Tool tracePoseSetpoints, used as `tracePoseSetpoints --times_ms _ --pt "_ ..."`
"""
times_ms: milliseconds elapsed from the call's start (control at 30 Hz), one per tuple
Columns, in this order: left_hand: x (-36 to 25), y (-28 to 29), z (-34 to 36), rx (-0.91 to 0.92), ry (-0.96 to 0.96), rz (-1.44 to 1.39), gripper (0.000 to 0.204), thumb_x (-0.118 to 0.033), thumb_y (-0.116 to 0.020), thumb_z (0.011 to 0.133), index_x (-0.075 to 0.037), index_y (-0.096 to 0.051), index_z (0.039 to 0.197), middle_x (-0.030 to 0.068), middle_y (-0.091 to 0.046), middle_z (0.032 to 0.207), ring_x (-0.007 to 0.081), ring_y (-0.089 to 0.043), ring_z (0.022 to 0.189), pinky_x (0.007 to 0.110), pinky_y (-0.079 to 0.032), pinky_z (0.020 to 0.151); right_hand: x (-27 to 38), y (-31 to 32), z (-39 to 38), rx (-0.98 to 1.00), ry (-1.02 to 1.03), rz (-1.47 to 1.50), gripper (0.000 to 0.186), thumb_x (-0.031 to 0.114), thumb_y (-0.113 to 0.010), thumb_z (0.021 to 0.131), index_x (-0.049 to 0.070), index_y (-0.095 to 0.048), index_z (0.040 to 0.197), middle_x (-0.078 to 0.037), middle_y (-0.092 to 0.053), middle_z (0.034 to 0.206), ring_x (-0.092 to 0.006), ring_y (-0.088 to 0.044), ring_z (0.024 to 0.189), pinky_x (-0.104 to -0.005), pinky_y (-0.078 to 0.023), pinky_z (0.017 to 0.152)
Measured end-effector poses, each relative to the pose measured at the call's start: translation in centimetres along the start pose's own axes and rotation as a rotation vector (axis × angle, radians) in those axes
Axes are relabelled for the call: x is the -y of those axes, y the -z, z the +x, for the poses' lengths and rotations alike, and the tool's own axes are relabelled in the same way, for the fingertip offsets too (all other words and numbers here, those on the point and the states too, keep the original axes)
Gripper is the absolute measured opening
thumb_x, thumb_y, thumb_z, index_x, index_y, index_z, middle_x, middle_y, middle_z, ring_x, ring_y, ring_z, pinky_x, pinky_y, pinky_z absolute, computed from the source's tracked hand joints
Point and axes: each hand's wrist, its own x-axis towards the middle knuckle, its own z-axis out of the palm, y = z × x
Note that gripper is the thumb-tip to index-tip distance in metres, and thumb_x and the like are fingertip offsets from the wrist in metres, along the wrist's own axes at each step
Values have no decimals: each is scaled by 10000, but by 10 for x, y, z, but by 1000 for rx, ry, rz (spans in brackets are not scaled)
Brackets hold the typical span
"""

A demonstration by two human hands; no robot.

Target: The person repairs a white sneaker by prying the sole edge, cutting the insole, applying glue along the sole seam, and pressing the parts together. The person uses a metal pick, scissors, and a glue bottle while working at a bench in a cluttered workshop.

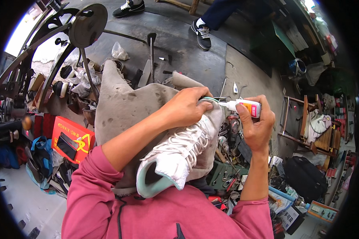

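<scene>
A white lace-up sneaker (174,161) with a pale green lining lies on my lap, its toe pointing away from me. My left hand (186,106) is closed on the toe end, thumb and fingers pinching the edge where a thin green strip shows. In my right hand (256,129) is a small white squeeze bottle (249,109) with a coloured label, held on its side. The bottle's narrow nozzle points left and meets or nearly meets the sneaker's toe edge; I cannot tell whether it touches. Beneath the sneaker spreads a stained grey cloth (125,107).
At the upper left stands a metal machine with a round wheel (88,26). A red box (73,137) with a dark phone (66,145) on it sits at left. Tools crowd a green case (223,175). Another person's black shoe (203,36) is ahead; a black bag (305,177) lies right.
</scene>
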Motion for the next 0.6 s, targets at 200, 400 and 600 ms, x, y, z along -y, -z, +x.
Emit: tracePoseSetpoints --times_ms 200,400,600 --pt "-1 1 0 2 -25 32 276 -182 -674 959 31 -686 1133 267 -713 1091 428 -675 1086 467 -507 948 -4 -1 -8 -26 -42 71 263 203 -820 931 10 -648 981 -101 -733 760 -160 -704 647 -295 -522 590" --pt "-24 6 -3 29 9 219 369 -301 -717 968 13 -681 1158 234 -727 1082 419 -687 1040 448 -523 911 0 0 -12 -44 -56 60 250 181 -816 933 8 -642 978 -107 -736 778 -158 -710 663 -291 -524 594" --pt "-45 -5 4 111 74 516 687 -522 -811 836 -28 -601 1265 279 -700 1146 451 -666 1119 490 -512 957 -3 0 -16 -85 -26 91 253 176 -821 923 11 -636 977 -114 -723 783 -170 -709 670 -297 -527 602"
